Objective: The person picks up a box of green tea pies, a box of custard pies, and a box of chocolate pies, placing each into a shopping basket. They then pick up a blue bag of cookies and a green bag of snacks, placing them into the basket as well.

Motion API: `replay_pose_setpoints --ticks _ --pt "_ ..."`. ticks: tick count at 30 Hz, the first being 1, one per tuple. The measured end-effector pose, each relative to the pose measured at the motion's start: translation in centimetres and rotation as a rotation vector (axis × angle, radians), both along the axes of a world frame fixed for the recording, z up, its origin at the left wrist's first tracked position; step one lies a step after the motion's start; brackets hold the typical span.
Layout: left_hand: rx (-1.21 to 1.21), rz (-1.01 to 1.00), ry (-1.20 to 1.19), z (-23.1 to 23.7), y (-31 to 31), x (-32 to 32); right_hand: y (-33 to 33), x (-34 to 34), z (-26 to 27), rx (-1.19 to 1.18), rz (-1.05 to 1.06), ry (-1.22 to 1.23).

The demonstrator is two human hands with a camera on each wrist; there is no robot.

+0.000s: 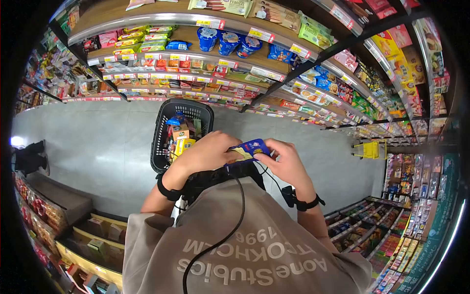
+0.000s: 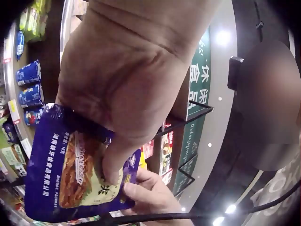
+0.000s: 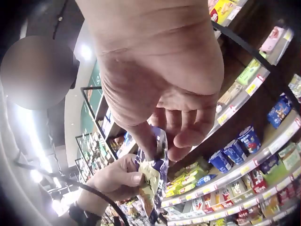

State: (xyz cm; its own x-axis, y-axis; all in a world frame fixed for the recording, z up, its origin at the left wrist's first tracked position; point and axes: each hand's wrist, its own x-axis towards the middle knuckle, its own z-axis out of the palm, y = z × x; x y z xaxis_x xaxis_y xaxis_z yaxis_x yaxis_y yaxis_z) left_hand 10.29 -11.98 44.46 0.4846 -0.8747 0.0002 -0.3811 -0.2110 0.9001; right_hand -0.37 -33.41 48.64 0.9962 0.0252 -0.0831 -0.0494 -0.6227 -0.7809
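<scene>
A dark blue snack packet [image 1: 258, 145] with a food picture on its front is held between both hands in front of the body. My left hand [image 1: 209, 153] grips one end, its thumb lying across the printed front in the left wrist view. At the opposite end, my right hand [image 1: 290, 166] pinches the packet between thumb and fingers. The right wrist view shows the packet [image 3: 149, 183] nearly edge-on, its upper end at the right thumb. Beyond the left hand stands a black shopping basket [image 1: 208, 109] holding a yellow box [image 1: 183, 146] and other goods.
Shop shelves [image 1: 147, 21] with snacks and blue tubs [image 1: 229, 43] run along the far side. A low shelf unit [image 1: 93, 245] stands behind at the left. A yellow cart [image 1: 371, 150] is on the right. Black cables [image 1: 240, 206] hang over the shirt.
</scene>
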Motion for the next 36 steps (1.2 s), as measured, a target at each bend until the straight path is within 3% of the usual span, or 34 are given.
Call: replay_pose_setpoints --ticks 5,10,13,14,17,18,20,23,26,28,36 --pt "0.11 0.018 -0.13 -1.7 0.1 2.2 -0.6 3.0 -2.0 0.044 0.039 0.11" --pt "0.174 -0.053 -0.094 -4.9 -1.8 6.5 -2.1 5.7 -7.6 0.242 -0.117 0.33" --pt "0.124 0.072 -0.036 -9.2 -2.9 9.1 -4.1 7.4 -13.0 0.373 -0.189 0.432" --pt "0.089 0.131 -0.184 -11.0 -3.0 10.3 -4.9 8.4 -15.2 0.376 -0.211 0.408" --pt "0.125 0.313 -0.178 -17.3 -3.8 13.8 -7.8 9.0 -20.7 0.351 -0.352 0.313" --pt "0.196 0.319 -0.039 -18.6 -4.1 14.8 -8.6 10.0 -22.3 0.332 -0.394 0.239" --pt "0.219 0.281 -0.111 -22.5 -5.5 16.1 -9.5 10.3 -25.2 0.295 -0.477 0.153" --pt "0.2 0.316 -0.18 -27.3 -8.0 17.2 -12.1 11.7 -28.6 0.22 -0.476 0.046" --pt "0.062 0.395 -0.286 -32.7 -12.1 18.8 -14.7 13.6 -31.3 -0.051 -0.391 -0.125" --pt "0.064 0.385 -0.143 -33.8 -14.8 20.5 -15.4 15.6 -32.3 -0.143 -0.354 -0.216" --pt "-0.076 0.392 -0.554 -36.7 -19.0 25.9 -16.5 22.8 -38.6 -0.265 -0.29 -0.624"
